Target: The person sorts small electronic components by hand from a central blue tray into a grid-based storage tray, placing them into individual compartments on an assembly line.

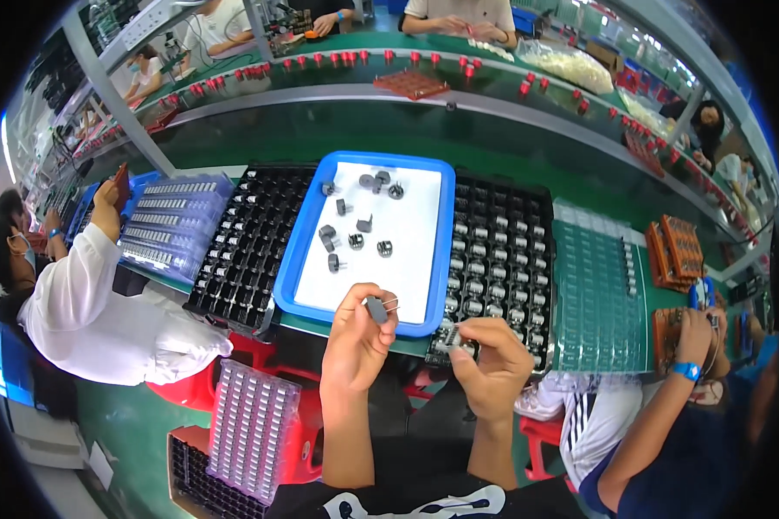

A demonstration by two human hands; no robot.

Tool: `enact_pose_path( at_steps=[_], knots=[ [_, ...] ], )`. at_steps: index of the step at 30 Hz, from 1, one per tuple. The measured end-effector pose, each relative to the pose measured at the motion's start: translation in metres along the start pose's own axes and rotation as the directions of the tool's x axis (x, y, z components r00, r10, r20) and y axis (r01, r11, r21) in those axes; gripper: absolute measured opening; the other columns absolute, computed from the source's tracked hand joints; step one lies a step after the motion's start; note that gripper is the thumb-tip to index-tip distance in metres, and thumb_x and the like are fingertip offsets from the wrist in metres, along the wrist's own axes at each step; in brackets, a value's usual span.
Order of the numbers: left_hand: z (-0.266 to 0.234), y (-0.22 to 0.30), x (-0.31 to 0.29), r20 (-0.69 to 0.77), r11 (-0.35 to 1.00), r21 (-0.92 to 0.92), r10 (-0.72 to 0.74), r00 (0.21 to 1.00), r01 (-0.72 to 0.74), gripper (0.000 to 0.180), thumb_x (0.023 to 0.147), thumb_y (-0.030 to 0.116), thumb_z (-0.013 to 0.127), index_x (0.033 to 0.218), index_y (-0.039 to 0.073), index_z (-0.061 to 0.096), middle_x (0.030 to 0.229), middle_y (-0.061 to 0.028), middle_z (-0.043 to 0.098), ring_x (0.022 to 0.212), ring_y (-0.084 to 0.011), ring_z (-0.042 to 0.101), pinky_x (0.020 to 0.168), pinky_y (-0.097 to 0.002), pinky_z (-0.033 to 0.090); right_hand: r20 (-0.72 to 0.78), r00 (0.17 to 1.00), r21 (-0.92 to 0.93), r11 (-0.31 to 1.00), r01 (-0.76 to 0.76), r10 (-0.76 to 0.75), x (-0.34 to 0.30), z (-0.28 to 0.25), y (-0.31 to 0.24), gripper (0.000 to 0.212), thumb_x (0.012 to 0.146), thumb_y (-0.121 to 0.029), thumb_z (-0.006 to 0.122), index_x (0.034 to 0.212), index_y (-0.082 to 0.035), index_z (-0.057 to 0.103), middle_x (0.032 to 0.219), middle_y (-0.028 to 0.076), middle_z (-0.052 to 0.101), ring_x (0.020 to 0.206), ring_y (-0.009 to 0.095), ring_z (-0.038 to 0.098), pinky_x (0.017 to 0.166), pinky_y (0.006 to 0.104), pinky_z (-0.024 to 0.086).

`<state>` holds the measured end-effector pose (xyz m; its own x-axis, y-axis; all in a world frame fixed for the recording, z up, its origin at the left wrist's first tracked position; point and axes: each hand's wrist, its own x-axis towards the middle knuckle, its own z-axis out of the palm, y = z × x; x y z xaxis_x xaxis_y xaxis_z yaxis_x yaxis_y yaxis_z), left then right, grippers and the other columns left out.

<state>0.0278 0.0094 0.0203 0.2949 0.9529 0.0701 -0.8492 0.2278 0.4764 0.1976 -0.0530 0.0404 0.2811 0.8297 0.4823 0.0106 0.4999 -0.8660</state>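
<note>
My left hand (357,337) is closed around a dark grey component with metal pins (377,309), just over the near edge of a blue tray (290,275). The pins point to the right. Between the thumb and fingers of my right hand (493,359) is a small silvery metal part (451,336), held at the near left corner of a black compartment tray (504,183). Its exact kind is too small to tell. Several loose dark grey round components (384,248) lie scattered on the white sheet (411,281) inside the blue tray.
Left of the blue tray stands another black compartment tray (249,227); clear plastic trays (177,221) (593,290) lie farther out. A conveyor with red parts (415,57) runs behind. Co-workers sit on both sides, one arm (666,398) near right. Red stools (299,441) stand below.
</note>
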Motion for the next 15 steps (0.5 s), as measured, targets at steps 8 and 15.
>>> enact_pose_path(
  at_steps=[8,15],
  knots=[
    [0.02,-0.006,-0.013,0.122,0.978,0.161,-0.156,0.98,0.136,0.038,0.094,0.02,0.06,0.122,-0.003,0.052,0.111,-0.0189,0.061,0.089,-0.0181,0.063,0.072,-0.0258,0.053,-0.013,1.0,0.012,1.0,-0.006,0.006,-0.01,-0.009,-0.011,0.025,0.075,0.0,0.073,0.099,0.004,0.068,0.099,0.015,0.065,0.091,0.021,0.062,0.081,0.0317,0.049],
    [0.023,-0.014,-0.017,0.266,0.944,0.329,-0.078,0.961,-0.014,0.031,0.085,0.003,0.065,0.115,-0.001,0.057,0.122,-0.022,0.057,0.11,-0.0277,0.06,0.093,-0.0378,0.05,-0.066,0.997,-0.04,0.999,0.036,-0.039,-0.011,0.001,-0.017,0.023,0.075,0.0,0.076,0.098,0.001,0.071,0.095,0.011,0.069,0.082,0.015,0.066,0.063,0.0211,0.048]
  ],
)
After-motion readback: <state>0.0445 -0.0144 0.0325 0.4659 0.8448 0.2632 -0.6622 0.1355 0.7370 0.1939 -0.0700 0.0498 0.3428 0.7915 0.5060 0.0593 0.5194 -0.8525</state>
